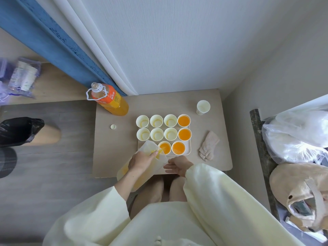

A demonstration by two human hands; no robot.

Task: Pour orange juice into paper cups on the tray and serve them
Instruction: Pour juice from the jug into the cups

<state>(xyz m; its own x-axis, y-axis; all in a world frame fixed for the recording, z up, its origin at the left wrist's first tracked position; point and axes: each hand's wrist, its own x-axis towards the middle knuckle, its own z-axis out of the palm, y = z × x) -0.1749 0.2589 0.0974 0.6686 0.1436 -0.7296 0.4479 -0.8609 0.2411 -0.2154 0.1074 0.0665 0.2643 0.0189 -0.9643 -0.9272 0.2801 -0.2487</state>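
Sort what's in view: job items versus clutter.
Job: jug held by left hand, tray, paper cups, juice bottle, bottle cap.
Lying about: cloth, spare cup off the tray, black bag, white plastic bags, tan bag.

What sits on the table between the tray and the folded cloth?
Nothing; in the head view only bare tabletop separates the tray from the folded cloth.
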